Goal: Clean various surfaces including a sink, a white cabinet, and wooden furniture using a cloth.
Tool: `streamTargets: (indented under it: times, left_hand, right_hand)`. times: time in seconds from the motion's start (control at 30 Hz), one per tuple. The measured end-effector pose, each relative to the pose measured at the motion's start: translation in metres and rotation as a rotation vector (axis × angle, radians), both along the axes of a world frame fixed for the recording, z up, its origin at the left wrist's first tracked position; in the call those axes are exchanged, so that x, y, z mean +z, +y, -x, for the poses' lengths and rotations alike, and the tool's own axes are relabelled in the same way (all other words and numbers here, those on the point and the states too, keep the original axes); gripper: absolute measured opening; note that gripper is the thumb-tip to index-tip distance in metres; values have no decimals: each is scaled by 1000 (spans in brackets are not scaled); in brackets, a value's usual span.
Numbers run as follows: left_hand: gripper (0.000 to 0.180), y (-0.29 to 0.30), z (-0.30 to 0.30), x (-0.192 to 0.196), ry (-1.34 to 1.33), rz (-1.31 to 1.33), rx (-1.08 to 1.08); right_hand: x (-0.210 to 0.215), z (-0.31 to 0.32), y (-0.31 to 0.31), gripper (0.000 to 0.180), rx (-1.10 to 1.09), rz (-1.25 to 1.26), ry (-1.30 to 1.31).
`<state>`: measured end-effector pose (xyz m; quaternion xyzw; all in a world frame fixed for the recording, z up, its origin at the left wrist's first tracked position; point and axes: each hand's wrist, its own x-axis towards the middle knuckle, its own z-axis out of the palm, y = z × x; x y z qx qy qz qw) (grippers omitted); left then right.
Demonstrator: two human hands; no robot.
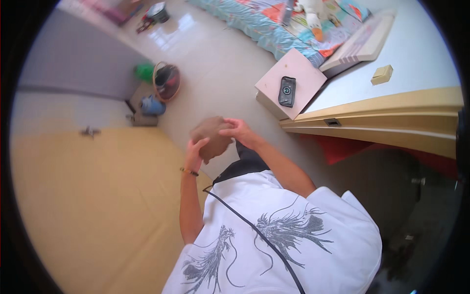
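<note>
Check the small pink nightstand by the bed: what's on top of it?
On the pink nightstand lies one dark, flat device, phone-like, near its front corner. The rest of the top shows bare. Whatever is beneath the device is covered, and the nightstand's far side is hidden.

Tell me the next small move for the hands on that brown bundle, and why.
Probably bring the left hand further under the brown bundle: the right hand grips its top edge, while the left only touches its side, and it hangs above the floor.
</note>
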<state>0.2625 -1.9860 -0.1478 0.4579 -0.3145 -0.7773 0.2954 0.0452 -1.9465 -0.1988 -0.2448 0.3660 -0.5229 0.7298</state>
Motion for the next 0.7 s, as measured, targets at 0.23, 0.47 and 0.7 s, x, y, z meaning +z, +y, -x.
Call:
streamTargets:
  times: [0.23,0.47,0.7]
  left_hand:
    - [83,-310,54,-45,-498,91,-67]
    - [50,-546,217,-137,-758,747,-722]
    - [29,-619,375,-177,-317,1375,-1125]
  right_hand:
    - [-25,60,-278,66,-225,42,418]
    - [-98,170,-451,42,-185,3,999]
    - [-150,265,-481,40,-527,-66,1586]
